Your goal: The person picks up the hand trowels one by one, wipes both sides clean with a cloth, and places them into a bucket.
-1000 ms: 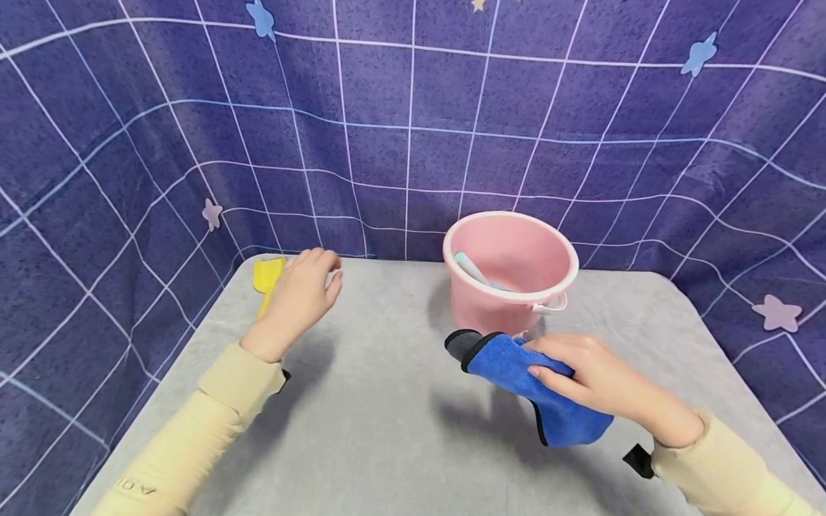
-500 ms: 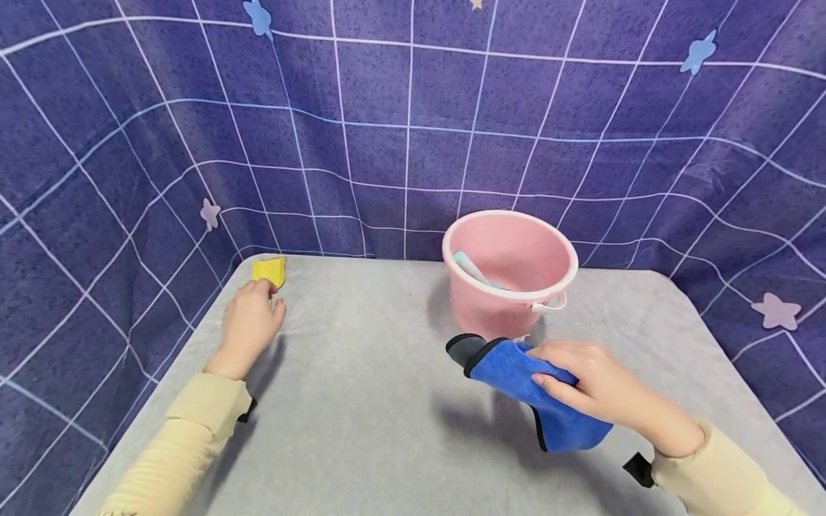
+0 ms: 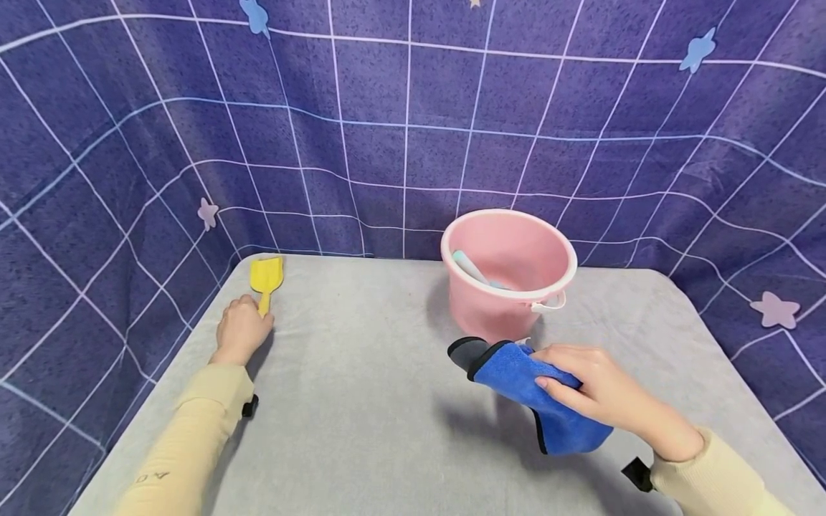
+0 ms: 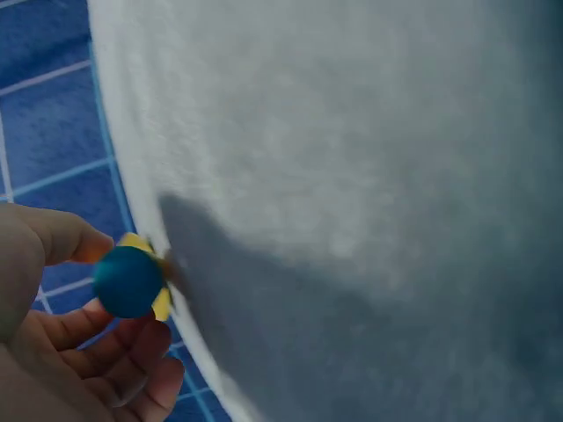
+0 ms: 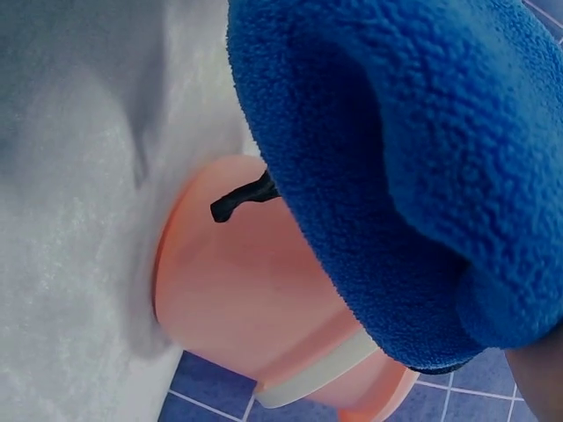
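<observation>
My left hand is at the far left of the table, thumb and fingers around the handle of a small yellow shovel whose blade points toward the back edge. In the left wrist view a round teal end sits between thumb and fingers, with bits of yellow behind it. My right hand grips a blue towel with black edging and a grey underside, held in front of the bucket. Folds of the towel fill much of the right wrist view, and most of the right hand is hidden there.
A pink bucket with a white rim and a white handle stands at the back right of the grey-covered table. Inside leans a pale stick with a teal end. A purple gridded curtain surrounds the table.
My left hand has moved left and down to the shovel and has taken hold of its handle. The right hand with the towel has barely moved.
</observation>
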`<state>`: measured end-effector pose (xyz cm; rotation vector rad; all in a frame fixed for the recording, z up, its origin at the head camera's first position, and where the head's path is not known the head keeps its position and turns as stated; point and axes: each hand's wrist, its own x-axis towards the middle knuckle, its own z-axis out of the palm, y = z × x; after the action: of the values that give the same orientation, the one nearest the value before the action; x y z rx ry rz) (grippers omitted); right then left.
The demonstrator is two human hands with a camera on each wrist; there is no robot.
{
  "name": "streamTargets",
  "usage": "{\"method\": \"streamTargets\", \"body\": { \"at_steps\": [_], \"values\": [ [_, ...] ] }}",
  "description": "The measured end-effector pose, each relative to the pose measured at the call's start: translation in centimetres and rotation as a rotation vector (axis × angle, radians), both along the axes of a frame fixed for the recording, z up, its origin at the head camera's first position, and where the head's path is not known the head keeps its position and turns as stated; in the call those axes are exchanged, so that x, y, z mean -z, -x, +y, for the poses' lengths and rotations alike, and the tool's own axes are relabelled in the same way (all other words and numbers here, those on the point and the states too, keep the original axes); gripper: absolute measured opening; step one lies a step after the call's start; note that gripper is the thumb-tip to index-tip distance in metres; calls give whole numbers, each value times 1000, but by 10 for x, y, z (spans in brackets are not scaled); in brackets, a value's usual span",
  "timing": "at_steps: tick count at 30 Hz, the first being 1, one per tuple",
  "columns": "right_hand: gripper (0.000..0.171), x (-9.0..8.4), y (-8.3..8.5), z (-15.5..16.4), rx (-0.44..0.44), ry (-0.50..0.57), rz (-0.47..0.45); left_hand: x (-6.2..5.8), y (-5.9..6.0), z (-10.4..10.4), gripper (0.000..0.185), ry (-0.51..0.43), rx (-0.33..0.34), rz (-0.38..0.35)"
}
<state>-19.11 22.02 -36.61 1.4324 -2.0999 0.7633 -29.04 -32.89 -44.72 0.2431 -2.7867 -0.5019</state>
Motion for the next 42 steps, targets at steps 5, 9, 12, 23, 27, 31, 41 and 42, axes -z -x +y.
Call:
{"method": "streamTargets", "body": {
  "at_steps": [5, 9, 12, 23, 27, 31, 41, 42],
  "values": [
    [17, 0, -1, 2, 6, -11, 0, 6, 12, -6, 40, -43, -57, -121],
    [17, 1, -2, 3, 13, -13, -3, 8, 19, -10, 45, -75, -90, -216],
    [17, 1, -2, 3, 15, -13, -4, 8, 23, -11, 47, -82, -109, -259],
    [17, -2, -2, 4, 40, -27, -5, 0, 30, -15, 38, -56, -73, -350],
    [18, -3, -3, 6, 63, -52, -30, -5, 32, -14, 38, -54, -75, -400],
    [18, -3, -3, 6, 64, -51, -40, -11, 32, -18, 42, -35, -64, -433],
    [19, -6, -2, 9, 66, -37, -29, -31, 27, -27, 44, 50, 59, -447],
    [19, -6, -2, 10, 63, -34, -23, -32, 26, -28, 43, 59, 76, -446]
  ]
}}
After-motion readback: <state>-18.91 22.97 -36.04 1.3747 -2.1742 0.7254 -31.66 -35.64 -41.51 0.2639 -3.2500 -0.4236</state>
